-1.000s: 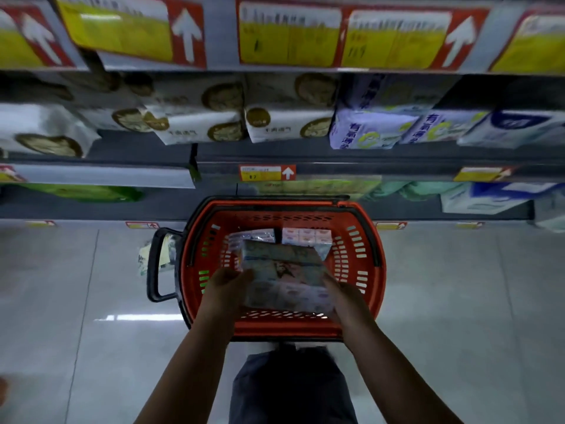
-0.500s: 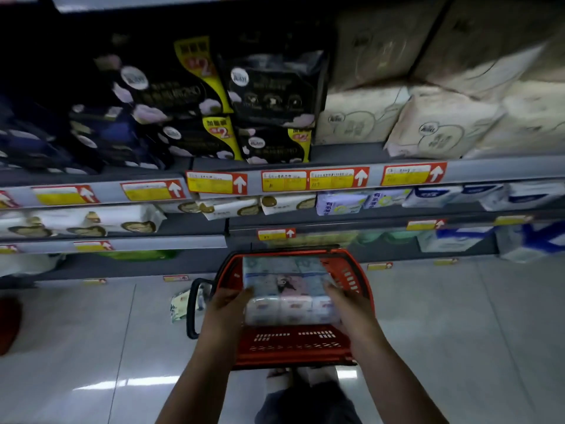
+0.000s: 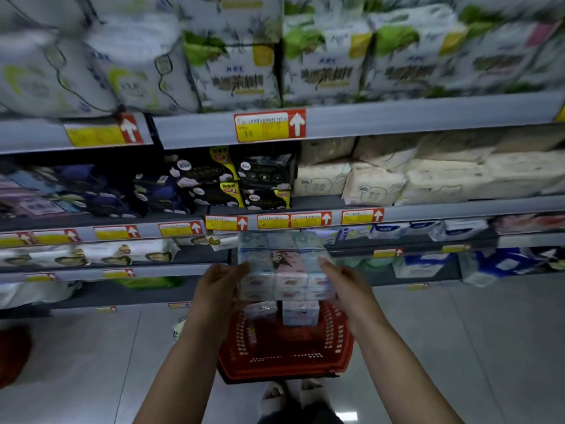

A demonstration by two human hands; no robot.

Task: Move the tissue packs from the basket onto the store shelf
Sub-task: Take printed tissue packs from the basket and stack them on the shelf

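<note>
Grey floor [image 3: 76, 362] carries the red basket [image 3: 284, 359] beneath both hands, spare packs [image 3: 301, 313] inside. Left hand [image 3: 218, 286] and right hand [image 3: 345, 286] clasp the tissue pack [image 3: 282, 264] between them. Best to keep it level and squeeze evenly while steering toward the shelf [image 3: 443, 209] beyond.

The white-and-green plastic packs [image 3: 235, 71] on top read "ABC"; yellow corner tags [image 3: 230, 191] on black packs [image 3: 266, 169] show "2"; red-and-yellow shelf labels [image 3: 270, 126] bear white up-arrows.
</note>
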